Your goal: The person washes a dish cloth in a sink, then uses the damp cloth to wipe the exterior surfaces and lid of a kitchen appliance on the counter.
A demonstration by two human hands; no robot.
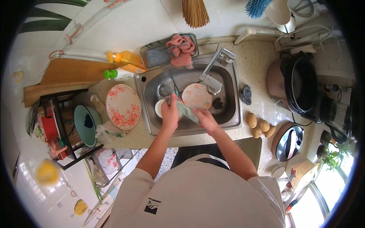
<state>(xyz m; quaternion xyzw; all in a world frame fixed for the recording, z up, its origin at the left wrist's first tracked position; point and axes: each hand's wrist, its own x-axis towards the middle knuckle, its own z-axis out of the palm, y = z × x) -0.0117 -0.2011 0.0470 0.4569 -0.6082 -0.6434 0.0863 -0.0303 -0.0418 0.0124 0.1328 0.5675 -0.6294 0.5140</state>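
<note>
Over the steel sink (230, 99), both hands are closed on a pale green cloth (184, 110). My left hand (170, 114) grips its left part, and my right hand (205, 118) grips its right end. Something thin, perhaps chopsticks (174, 82), shows just above the cloth; whether it is held I cannot tell. A plate with orange spots (196, 95) lies in the basin beneath the faucet (212, 68). A white bowl (158, 108) is partly hidden behind my left hand, with a clear glass (164, 90) above it. A dark scrap (217, 103) rests right of the plate.
On the left counter are a flowered oval plate (123, 107), a green basin (85, 125) and two pump bottles (118, 57). Behind the sink, a rack (151, 45) holds pink and grey cloths. Several potatoes (263, 125), a dark scouring pad (245, 95) and a cooker (299, 82) are at right.
</note>
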